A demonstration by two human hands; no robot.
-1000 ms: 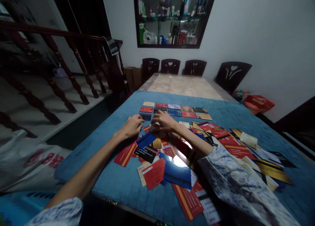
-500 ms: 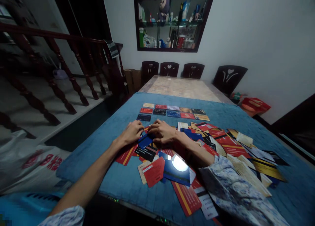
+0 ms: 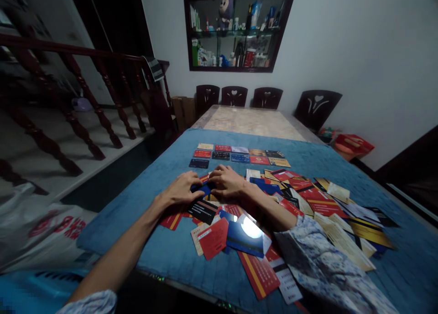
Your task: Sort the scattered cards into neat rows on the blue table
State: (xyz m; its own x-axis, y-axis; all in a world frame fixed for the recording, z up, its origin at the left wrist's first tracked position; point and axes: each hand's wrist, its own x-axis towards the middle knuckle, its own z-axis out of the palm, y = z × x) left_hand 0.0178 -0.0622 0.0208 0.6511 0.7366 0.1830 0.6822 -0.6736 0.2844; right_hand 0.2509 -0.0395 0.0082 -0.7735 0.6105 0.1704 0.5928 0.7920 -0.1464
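Observation:
A blue card [image 3: 206, 189] lies between my two hands over the left part of a loose pile of cards. My left hand [image 3: 183, 187] grips its left side, fingers curled and thumb on the near edge. My right hand [image 3: 226, 182] is bent over its right side, with the fingertips partly hidden. Just below them is a black card [image 3: 203, 211] with white print. Nearer me are a red card [image 3: 214, 239] and a shiny blue sleeve [image 3: 241, 239] with a bright glare. Beyond my hands, several cards stand in rows, with a dark blue card [image 3: 199, 163] at the front left.
More red, gold and white cards [image 3: 323, 203] spread to the right under and past my right forearm. A blue cloth [image 3: 137, 204] covers the near table; bare tabletop [image 3: 253, 122] and chairs [image 3: 234, 96] lie beyond. A railing [image 3: 99, 86] and white bags [image 3: 51, 223] are at left.
My left hand has shifted its hold, its thumb now stretched over the near edge of the blue card. The blue card has moved slightly away from me, and less of it shows.

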